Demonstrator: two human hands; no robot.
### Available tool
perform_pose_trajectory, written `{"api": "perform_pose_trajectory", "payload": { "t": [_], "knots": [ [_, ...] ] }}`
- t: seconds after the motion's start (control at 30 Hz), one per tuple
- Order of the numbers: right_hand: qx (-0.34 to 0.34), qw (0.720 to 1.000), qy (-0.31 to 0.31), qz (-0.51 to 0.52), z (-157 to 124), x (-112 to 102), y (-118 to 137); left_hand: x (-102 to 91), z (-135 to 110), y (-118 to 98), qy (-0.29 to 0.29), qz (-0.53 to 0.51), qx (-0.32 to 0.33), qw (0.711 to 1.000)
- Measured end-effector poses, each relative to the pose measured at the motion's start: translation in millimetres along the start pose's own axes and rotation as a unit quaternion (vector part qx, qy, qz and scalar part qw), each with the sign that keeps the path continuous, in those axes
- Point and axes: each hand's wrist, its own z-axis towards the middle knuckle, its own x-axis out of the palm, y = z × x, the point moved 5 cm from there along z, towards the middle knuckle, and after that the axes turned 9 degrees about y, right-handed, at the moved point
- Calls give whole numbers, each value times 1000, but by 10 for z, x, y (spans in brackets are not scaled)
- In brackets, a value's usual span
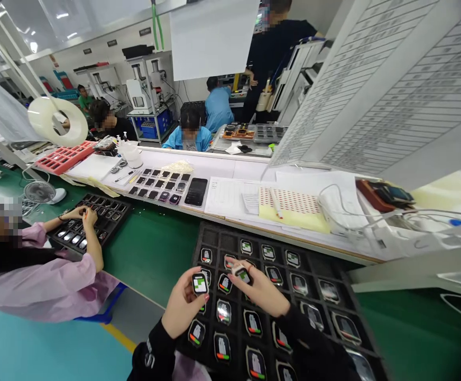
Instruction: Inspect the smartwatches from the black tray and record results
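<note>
My left hand (183,307) is closed on a small smartwatch body (200,284) with a lit green and white screen, held just above the black tray (214,238). My right hand (258,288) pinches a second watch body (241,273) by its edges over the tray's middle rows. Several more watch bodies with lit screens, such as one (246,246), sit in the tray's square pockets. The tray lies on a green belt surface (155,248). Both my sleeves are black.
A person in a pink smock (52,280) at the left works over another black tray (95,219). A white shelf (230,174) behind holds a further tray of watches, a phone, papers and a dotted label sheet (294,203). Other people stand beyond.
</note>
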Motion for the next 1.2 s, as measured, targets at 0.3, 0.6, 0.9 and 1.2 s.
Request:
{"api": "perform_pose_trajectory", "payload": {
  "t": [0.3, 0.6, 0.9, 1.2],
  "knots": [
    [85, 971, -59, 215, -393, 79, -202, 258, 274, -112, 60, 59, 11, 996],
    [-66, 947, -62, 310, -662, -385, 492, 920, 321, -775, 118, 134, 118, 977],
    [-123, 946, -123, 274, -1243, -686, 571, 1510, 223, -837, 177, 141, 155, 962],
    [-72, 932, -215, 282, -1635, -862, 322, 1917, 166, -778, 186, 144, 147, 961]
  ]
}}
